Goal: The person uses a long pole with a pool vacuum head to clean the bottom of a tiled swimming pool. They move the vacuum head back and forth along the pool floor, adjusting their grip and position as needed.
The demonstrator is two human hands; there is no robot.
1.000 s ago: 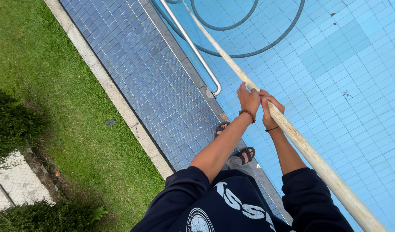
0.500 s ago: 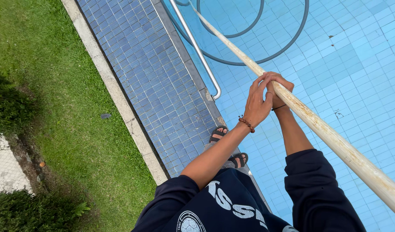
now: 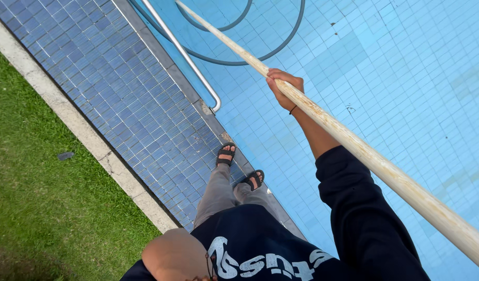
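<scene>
My right hand (image 3: 284,89) is closed around a long, pale, worn pole (image 3: 354,148). The pole slants from the top middle of the view, over the blue-tiled pool (image 3: 406,78), down to the lower right edge. Only my left forearm (image 3: 172,256) shows, bent close to my body at the bottom edge, with a thin bracelet at the wrist. The left hand itself is out of frame. My feet in black sandals (image 3: 239,166) stand on the pool's edge.
A dark hose (image 3: 234,61) loops in the water near the pole's far end. A metal handrail (image 3: 183,54) curves down at the pool edge. Dark blue tiled decking (image 3: 109,88), a pale concrete strip (image 3: 83,138) and grass (image 3: 36,198) lie to the left.
My left hand has let go of the pole and dropped back to my body, out of sight. My right hand still grips the pole, which now reaches across more of the view.
</scene>
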